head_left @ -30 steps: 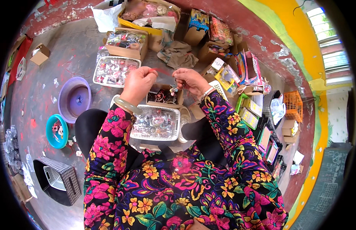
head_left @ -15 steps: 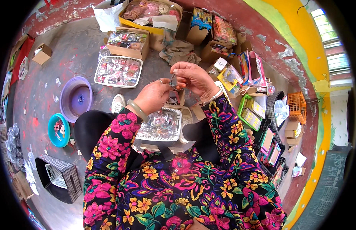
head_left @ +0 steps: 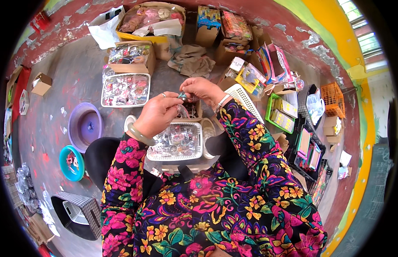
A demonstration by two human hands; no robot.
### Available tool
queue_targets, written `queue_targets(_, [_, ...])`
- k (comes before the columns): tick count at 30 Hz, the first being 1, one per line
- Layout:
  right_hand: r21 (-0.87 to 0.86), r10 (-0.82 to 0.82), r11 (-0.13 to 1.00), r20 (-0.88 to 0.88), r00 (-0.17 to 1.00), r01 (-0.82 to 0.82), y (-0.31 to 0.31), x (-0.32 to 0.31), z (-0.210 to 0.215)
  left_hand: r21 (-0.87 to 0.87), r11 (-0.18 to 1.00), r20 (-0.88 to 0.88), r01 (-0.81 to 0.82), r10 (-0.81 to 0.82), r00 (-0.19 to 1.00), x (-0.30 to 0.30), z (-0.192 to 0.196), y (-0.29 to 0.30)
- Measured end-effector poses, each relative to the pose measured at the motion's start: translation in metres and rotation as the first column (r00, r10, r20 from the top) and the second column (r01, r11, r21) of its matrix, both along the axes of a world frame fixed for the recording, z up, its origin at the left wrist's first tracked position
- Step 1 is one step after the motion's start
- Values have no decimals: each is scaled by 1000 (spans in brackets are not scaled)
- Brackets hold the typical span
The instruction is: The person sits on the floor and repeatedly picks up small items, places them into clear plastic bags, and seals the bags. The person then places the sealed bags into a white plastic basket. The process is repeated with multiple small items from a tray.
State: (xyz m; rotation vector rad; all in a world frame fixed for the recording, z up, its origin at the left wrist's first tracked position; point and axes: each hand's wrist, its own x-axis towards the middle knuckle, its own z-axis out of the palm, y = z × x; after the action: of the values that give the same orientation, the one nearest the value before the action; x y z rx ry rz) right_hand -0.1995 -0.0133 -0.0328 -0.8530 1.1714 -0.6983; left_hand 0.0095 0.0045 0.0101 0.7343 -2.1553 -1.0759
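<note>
Both hands meet in front of me, above a white plastic basket (head_left: 152, 155) of clear packets. Between their fingertips is a small dark greenish piece (head_left: 182, 96), too small to name. My left hand (head_left: 158, 112), with a pale bangle at the wrist, is closed and pinches it from the near side. Thumb and fingers of my right hand (head_left: 202, 90) pinch together at its far end. Just under the hands, partly hidden by them, sits a small cardboard box (head_left: 200, 113) holding small dark items.
Another white basket (head_left: 124, 105) of packets stands ahead, before an open carton (head_left: 128, 68). Purple (head_left: 72, 131) and turquoise (head_left: 80, 173) basins lie left. To the right are a white slotted basket (head_left: 246, 101), a green basket (head_left: 267, 112) and a black crate (head_left: 308, 167).
The view has shifted slightly. My hands have come a little lower and left in it, and the right fingers have drawn in closer around the small piece.
</note>
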Motion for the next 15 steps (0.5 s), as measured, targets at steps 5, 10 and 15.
queue_targets(5, [77,35,997,-228,973,-18,0,8,-20,248,965,-101,84,-60,993,8,5,-3])
queue_targets(10, [117,1,993,-117,993,13,-1,2,-25,357,928,-140,109,-62,988,16,10,-8])
queue_targets(15, [63,118,993,-310,943,-103,-3,-1,-34,434,889,-204,146,-61,977,20,15,-10])
